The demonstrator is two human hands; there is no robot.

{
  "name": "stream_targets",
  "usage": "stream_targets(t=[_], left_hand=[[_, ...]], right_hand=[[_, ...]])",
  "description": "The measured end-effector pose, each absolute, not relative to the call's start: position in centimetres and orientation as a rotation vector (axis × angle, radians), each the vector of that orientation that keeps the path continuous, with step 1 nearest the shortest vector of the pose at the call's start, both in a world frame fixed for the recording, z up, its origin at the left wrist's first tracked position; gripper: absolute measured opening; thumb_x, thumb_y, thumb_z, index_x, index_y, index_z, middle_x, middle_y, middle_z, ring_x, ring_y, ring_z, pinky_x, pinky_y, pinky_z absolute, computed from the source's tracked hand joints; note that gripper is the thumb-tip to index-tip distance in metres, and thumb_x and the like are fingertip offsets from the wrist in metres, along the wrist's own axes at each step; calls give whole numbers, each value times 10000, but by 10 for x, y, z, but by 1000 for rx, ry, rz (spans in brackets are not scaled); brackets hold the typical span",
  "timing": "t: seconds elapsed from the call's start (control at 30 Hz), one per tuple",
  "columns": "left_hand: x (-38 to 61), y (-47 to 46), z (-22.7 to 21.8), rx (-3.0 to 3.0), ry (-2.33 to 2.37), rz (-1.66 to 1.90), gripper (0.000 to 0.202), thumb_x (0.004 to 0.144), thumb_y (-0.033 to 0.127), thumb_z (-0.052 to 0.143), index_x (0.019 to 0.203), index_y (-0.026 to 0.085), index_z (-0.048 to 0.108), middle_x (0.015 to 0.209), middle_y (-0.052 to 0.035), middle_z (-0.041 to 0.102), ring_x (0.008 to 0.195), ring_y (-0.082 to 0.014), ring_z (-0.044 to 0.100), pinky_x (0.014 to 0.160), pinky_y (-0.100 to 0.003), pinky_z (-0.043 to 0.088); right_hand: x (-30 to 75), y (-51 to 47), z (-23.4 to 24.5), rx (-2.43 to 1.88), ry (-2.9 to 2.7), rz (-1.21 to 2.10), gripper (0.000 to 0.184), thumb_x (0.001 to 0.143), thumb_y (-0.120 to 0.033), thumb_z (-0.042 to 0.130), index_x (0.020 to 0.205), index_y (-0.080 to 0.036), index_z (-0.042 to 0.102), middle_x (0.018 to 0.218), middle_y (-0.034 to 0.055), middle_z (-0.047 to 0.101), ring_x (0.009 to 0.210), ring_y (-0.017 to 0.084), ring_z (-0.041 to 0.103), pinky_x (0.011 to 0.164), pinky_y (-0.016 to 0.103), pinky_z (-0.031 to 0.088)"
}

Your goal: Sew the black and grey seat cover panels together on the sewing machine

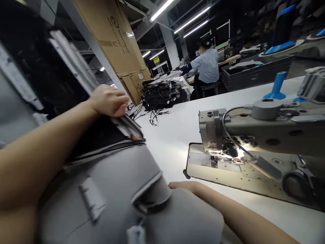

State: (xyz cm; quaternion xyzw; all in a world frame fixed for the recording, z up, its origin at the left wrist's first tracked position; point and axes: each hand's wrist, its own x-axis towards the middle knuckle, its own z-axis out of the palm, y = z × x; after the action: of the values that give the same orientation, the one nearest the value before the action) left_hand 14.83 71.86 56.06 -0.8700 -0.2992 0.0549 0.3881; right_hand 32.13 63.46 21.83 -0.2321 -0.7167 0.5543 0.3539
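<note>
Crate with cloth inside, well beyond fabric bundle in left hand

The fabric bundle I hold is pale grey and black, with a small orange spot and a white tag. My tabletop is plain white. The sewing machine is greyish beige, the cone beside it bright blue. Beyond: brown cardboard with black lettering, a mostly black heap of cloth, a small yellow sign, and a co-worker's light blue shirt.
</note>
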Motion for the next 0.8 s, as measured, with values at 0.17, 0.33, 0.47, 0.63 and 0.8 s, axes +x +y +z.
stream_targets(t=[0.17,0.33,0.47,0.63,0.8], left_hand=[[209,780,428,-2340,-964,199,317,794,305,373,680,138,616,708,-58,567,736,-179,563,720,-310,436],[247,713,332,-2641,-1288,338,508,872,502,423,1248,173,515,1315,-175,465,1222,-344,408,1007,-567,270],[223,637,317,-2767,-1231,233,846,791,536,551,1461,217,144,1519,-159,117,1383,-373,89,1072,-615,79],[150,612,309,-2374,-1749,-233,897,829,356,541,1464,204,-74,1511,-197,-42,1393,-362,-8,1072,-567,186],[98,595,315,-2024,-2378,-297,1107,653,421,689,1475,157,-3,1480,-210,124,1355,-381,174,1047,-537,271]], right_hand=[[369,662,189,-1261,-2163,882,108,767,-136,527,671,-154,572,736,41,599,570,126,534,534,255,378],[394,676,177,-1560,-2252,483,207,828,-128,401,863,-150,604,780,92,610,613,210,601,525,284,363],[400,682,180,-1605,-2236,317,313,839,-116,363,1070,-115,575,895,144,611,797,274,617,634,340,436],[368,669,205,-1135,-2169,122,639,803,-294,525,1400,-189,322,1368,176,365,1158,339,432,887,456,407],[321,678,208,-802,-1997,176,632,755,-172,509,1370,-206,365,1267,144,454,1092,294,476,876,430,440]])
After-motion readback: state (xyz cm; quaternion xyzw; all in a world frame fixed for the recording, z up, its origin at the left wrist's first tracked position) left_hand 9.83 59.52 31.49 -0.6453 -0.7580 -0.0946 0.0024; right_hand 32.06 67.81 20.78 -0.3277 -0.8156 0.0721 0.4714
